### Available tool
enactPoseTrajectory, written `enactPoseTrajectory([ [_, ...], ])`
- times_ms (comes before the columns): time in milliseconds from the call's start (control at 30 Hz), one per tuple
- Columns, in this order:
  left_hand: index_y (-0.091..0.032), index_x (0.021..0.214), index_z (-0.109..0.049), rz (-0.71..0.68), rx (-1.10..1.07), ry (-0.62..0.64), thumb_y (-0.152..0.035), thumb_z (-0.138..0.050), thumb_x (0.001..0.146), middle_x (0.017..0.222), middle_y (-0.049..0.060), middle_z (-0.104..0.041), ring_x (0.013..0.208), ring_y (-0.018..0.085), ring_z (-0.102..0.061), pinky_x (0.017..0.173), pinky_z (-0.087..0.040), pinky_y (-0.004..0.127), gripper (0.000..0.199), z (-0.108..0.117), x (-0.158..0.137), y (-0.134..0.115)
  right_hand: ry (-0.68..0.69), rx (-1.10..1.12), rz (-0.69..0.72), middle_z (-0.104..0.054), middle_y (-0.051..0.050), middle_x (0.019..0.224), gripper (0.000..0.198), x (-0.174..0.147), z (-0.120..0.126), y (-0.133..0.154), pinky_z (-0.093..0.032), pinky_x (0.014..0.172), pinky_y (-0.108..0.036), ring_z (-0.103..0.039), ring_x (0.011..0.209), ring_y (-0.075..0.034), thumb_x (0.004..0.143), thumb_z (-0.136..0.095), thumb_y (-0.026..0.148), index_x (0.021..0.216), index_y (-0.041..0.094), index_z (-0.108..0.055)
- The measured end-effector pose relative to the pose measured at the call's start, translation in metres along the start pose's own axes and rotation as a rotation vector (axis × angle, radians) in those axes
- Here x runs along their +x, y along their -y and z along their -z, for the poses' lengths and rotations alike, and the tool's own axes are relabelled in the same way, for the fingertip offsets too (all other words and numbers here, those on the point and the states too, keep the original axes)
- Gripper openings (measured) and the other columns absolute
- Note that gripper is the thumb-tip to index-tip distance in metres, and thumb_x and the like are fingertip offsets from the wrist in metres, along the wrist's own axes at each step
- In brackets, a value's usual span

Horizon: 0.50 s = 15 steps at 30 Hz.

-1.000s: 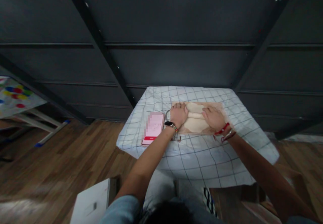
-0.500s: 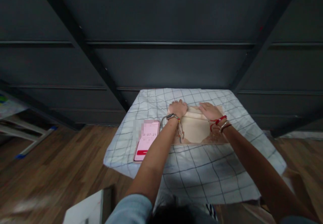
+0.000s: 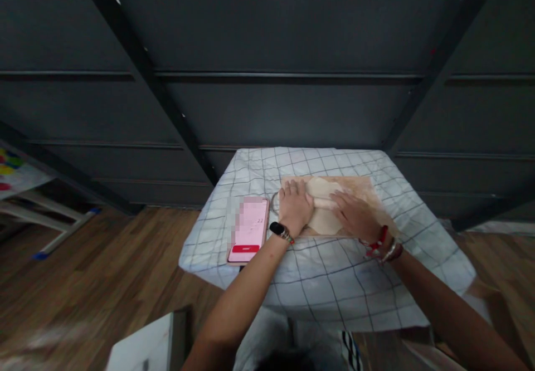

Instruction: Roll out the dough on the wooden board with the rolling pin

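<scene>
A pale sheet of rolled-out dough [image 3: 322,225] lies on a light brown board [image 3: 360,186]. Across it runs a light wooden rolling pin [image 3: 324,204]. My left hand [image 3: 295,206] rests flat over the pin's left end, fingers stretched forward. On the right part of the pin lies my right hand [image 3: 357,215], its fingers extended and angled toward the left. Neither hand is wrapped round the pin, and both ends are hidden under the palms.
A pink phone [image 3: 251,232] with a timer screen lies left of the board on the checked tablecloth [image 3: 326,282]. Dark metal panels [image 3: 284,115] stand behind the table. A white box [image 3: 142,343] is at lower left, and a stand with blue-tipped feet [image 3: 62,237] is farther left.
Both hands and the rolling pin have moved back toward me from the dough's far edge to about its middle. Dough now shows beyond the pin.
</scene>
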State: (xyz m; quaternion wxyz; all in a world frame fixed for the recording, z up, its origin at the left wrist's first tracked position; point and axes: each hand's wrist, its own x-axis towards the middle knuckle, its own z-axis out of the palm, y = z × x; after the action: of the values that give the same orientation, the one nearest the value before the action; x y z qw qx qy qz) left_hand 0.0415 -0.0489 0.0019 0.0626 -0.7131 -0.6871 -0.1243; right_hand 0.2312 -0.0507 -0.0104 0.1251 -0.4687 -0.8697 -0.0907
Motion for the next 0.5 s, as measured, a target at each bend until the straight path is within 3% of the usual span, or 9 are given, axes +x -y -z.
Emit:
enactPoseTrajectory([
  [167,-0.011,0.126,-0.045,-0.033,-0.016,-0.007,-0.032,-0.025,0.090,0.131,0.014,-0.045,0.121,0.027,-0.038,0.096,-0.031,0.040,0.046,-0.003,0.007,0.001,0.015,0.010,-0.002,-0.053,-0.009,0.127,0.043,0.006,0.002,-0.004,-0.033,0.101,-0.038,-0.042,0.122,-0.023,0.093,-0.027,0.033,0.124,0.017,-0.052],
  [367,-0.016,0.113,-0.053,-0.001,-0.068,0.051,-0.032,-0.025,0.090,0.114,0.011,-0.056,0.109,0.025,-0.048,0.089,-0.037,0.039,0.040,-0.013,0.049,0.002,0.009,-0.003,-0.033,-0.058,-0.010,0.120,0.044,0.045,-0.008,-0.029,-0.034,0.099,-0.036,-0.047,0.116,-0.022,0.093,-0.026,0.034,0.121,0.014,-0.054],
  [500,-0.016,0.110,-0.054,0.058,-0.112,0.105,-0.034,-0.028,0.088,0.108,0.011,-0.059,0.105,0.025,-0.051,0.083,-0.041,0.039,0.039,-0.016,0.077,-0.001,0.099,0.051,-0.092,-0.061,-0.010,0.112,0.041,0.075,-0.014,-0.048,-0.038,0.092,-0.031,-0.050,0.110,-0.019,0.095,-0.024,0.034,0.112,0.016,-0.057],
])
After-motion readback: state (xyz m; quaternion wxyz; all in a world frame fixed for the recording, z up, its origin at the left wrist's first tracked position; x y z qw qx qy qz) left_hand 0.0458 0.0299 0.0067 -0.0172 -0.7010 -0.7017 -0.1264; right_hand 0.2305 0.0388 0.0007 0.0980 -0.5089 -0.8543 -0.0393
